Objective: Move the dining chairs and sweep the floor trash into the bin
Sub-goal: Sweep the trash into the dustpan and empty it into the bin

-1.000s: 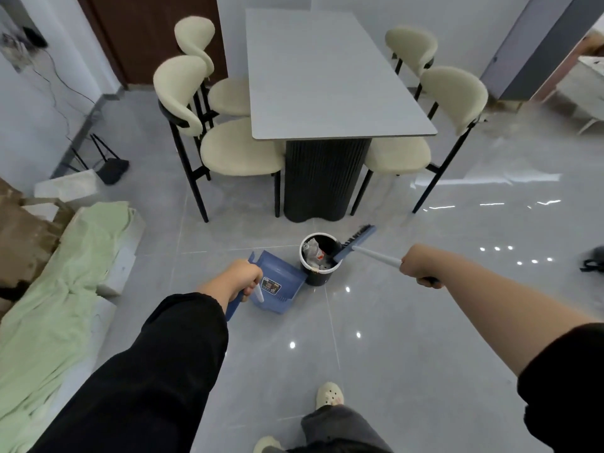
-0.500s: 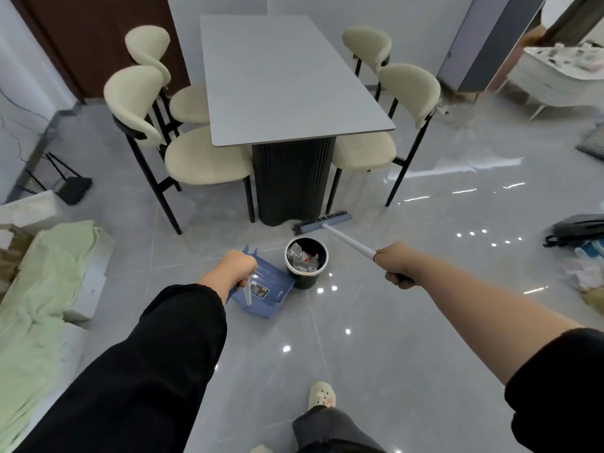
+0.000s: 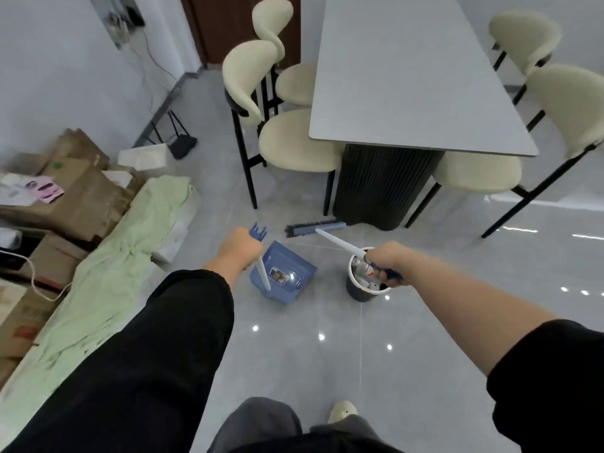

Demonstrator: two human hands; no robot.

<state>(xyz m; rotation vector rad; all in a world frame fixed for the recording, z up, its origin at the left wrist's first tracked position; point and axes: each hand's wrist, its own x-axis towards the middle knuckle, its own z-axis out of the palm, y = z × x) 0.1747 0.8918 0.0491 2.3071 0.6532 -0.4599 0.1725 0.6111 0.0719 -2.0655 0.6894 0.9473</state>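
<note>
**While broom (image 3: 340,245) and dustpan (image 3: 284,273) are in hand, the bin (image 3: 358,292) holds trash**

The left hand (image 3: 240,250) grips the dustpan's white handle, the blue pan down on the grey floor (image 3: 327,371). The right hand (image 3: 387,261) grips the broom's handle over the bin. The bristle head lies beside the table base (image 3: 382,188), near the tucked-in dining chairs (image 3: 294,152).

Black bin (image 3: 358,295), apparently holding bottles (image 3: 360,268); blue dustpan (image 3: 284,273) at its nine o'clock, broom (image 3: 313,226) head at ten.
</note>
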